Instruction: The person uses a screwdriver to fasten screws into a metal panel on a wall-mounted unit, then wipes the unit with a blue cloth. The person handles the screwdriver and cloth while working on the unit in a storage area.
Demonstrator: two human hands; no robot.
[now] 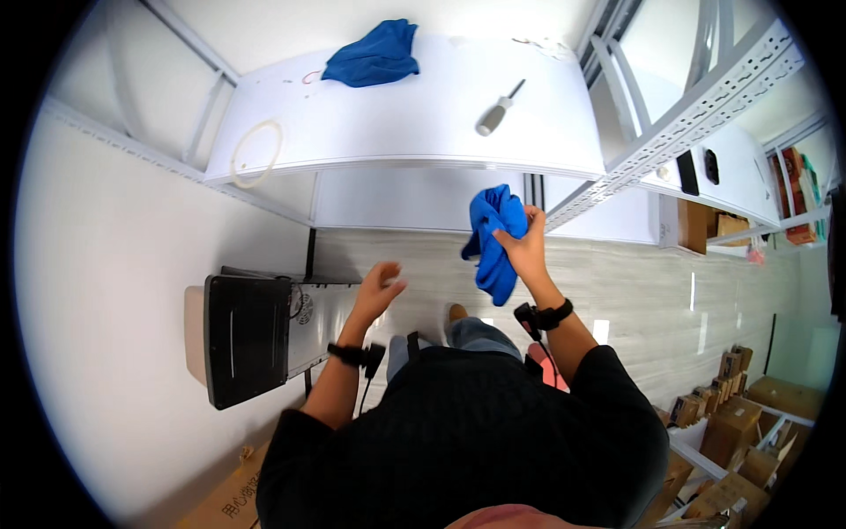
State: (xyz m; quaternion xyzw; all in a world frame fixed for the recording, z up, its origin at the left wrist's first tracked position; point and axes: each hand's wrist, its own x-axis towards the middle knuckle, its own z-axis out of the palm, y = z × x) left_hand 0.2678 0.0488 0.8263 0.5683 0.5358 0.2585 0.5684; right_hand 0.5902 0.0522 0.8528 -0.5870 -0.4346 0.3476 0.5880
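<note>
A bright blue cloth (pixel 493 251), bunched and hanging in folds, is gripped in my right hand (pixel 526 249) just in front of the shelf's near edge. My thumb presses on its front while the other fingers go behind it, partly hidden. My left hand (pixel 379 293) is held in the air over the floor, fingers loosely curved and apart from the thumb, slightly blurred, with nothing in it. Farther off, a darker blue cloth (pixel 374 57) lies crumpled on the white shelf (pixel 423 132). To its right rests a screwdriver (pixel 498 113) with a grey handle.
A pale ring of tubing (pixel 256 154) overhangs the shelf's left front edge. A perforated metal upright (pixel 670 115) stands on the right. A black and grey computer-like case (pixel 251 339) is at my left. Cardboard boxes (pixel 731 432) fill a rack at lower right.
</note>
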